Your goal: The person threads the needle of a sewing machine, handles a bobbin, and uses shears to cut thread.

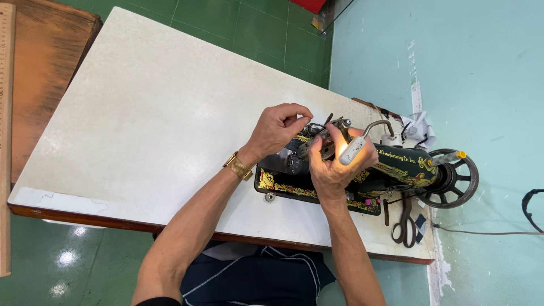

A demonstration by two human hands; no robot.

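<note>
Green tiled floor (243,22) and a pale blue wall (481,85) around us, and we're sat at a big white desk (141,113) with a dark wooden edge. Over by the desk's right end sits the old black sewing machine (396,167) with gold and red decoration, its spoked handwheel (453,178) right at the desk's far right edge. A pair of dark scissors (403,224) lies just in front of it near the desk's front edge.

Our left hand (277,130), gold watch (238,166) on that wrist, comes in from the front with the wrist bent. Its fingers are pinched shut on something tiny at the needle end of the machine; we honestly can't tell if it's thread or a small part. Our right hand (334,164) is palm-up, fingers curled around the metal bits at the machine's head, right beside the small white lamp (352,150) on its gooseneck.

For fiddly work like this, our guess is it goes best with the right hand braced steady on the machine, the lamp aimed at the spot, and the left pinch kept light and close.
</note>
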